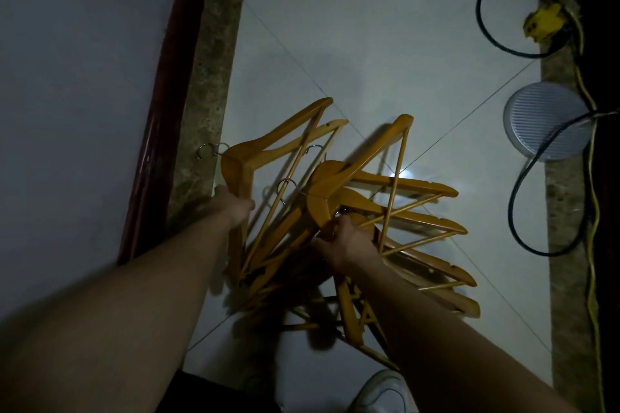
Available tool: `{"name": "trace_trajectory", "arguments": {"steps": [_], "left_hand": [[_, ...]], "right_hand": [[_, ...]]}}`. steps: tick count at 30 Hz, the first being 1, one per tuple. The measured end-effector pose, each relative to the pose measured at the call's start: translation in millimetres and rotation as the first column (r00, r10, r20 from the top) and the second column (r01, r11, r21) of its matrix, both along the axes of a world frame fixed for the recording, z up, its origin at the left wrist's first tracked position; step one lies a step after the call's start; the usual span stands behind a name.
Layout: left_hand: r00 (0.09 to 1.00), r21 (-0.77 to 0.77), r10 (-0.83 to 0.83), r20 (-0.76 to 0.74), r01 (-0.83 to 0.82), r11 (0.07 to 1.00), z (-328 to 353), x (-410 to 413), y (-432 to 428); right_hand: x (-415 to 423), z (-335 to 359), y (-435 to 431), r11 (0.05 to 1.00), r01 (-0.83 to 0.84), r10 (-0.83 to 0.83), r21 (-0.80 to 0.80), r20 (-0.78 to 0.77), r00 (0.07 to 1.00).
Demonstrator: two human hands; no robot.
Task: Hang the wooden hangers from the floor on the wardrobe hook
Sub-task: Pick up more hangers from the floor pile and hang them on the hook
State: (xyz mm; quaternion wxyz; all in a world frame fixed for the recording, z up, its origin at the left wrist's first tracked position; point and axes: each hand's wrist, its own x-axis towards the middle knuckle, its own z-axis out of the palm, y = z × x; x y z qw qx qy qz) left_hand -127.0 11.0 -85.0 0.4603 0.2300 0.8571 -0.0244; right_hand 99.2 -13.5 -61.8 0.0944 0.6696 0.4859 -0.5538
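Gathering is the step in hand: you are bent over the heap of orange-brown wooden hangers (335,211) on the pale tiled floor (369,43), and none of them has reached the wardrobe hook, which is nowhere in view. Your left hand (233,206) is closed around the shoulder of the hanger at the heap's left edge, fingers wrapped over the wood. Your right hand (345,240) is curled into the middle of the heap, seemingly pinching the neck of a hanger near its metal hook, though which one you have is hard to tell in the dim light.

The hangers lie fanned out. Those on the left of the heap run their long axes up and away from you, with chrome wire hooks (209,149) pointing toward the speckled stone strip (204,111) and dark red wooden frame (161,111) left of the heap. Those on the right run their long axes out to the right, arm tips pointing toward the round ribbed white disc (536,131) and the looped black cable (516,204) well right of the heap.

My judgement: next you need to square the fan up so all the hooks face one way, then lift the bundle clear without the trouser bars snagging one another.
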Motion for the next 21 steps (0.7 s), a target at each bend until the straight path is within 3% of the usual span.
{"name": "trace_trajectory", "arguments": {"steps": [4, 9, 13, 15, 18, 21], "left_hand": [[0.952, 0.056, 0.277, 0.132, -0.286, 0.957, -23.7, -8.2, 5.2], [0.963, 0.056, 0.24, 0.124, -0.248, 0.967, -40.8, -5.3, 3.7], [0.983, 0.059, 0.175, 0.052, -0.178, 0.982, -45.1, -4.1, 3.7], [0.973, 0.057, 0.23, 0.015, -0.231, 0.971, -43.1, -3.5, 5.5], [0.925, 0.074, 0.371, 0.08, -0.377, 0.923, -34.6, 3.5, 10.0], [0.922, 0.128, 0.38, 0.073, -0.386, 0.914, -30.5, 11.3, 13.8]], "right_hand": [[0.7, -17.2, -1.1, 1.0, -0.015, 0.015, 0.009, 0.034, 0.999], [1.6, -31.8, -18.0, 0.991, -0.123, 0.118, 0.046, 0.095, 0.988], [4.9, -31.9, -23.0, 0.991, -0.114, 0.107, 0.065, 0.106, 0.989], [6.4, -31.6, -21.2, 0.992, -0.098, 0.089, 0.078, 0.106, 0.99], [6.5, -29.3, -17.0, 0.994, -0.046, 0.039, 0.098, 0.067, 0.997], [2.2, -21.8, -13.7, 0.994, 0.026, -0.027, 0.102, 0.005, 1.0]]}}
